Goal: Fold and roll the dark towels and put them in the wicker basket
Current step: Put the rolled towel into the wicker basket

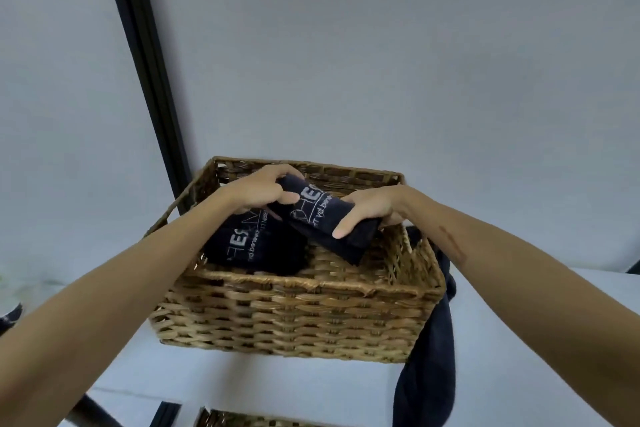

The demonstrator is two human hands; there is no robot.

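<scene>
Left half of the woven tan wicker basket [294,312] is taken up by a dark rolled towel with white lettering [249,250], lying against the near wall. Right half shows bare woven floor, open from above. Over that gap both hands, left hand [258,192] and right hand [369,210], grip a second dark rolled towel [325,218], crowding the way in. A loose dark cloth [433,350] hangs down just outside the right wall.

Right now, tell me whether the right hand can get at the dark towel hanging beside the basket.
Probably not yet: the right hand grips the rolled towel; the hanging towel lies unobstructed.
</scene>
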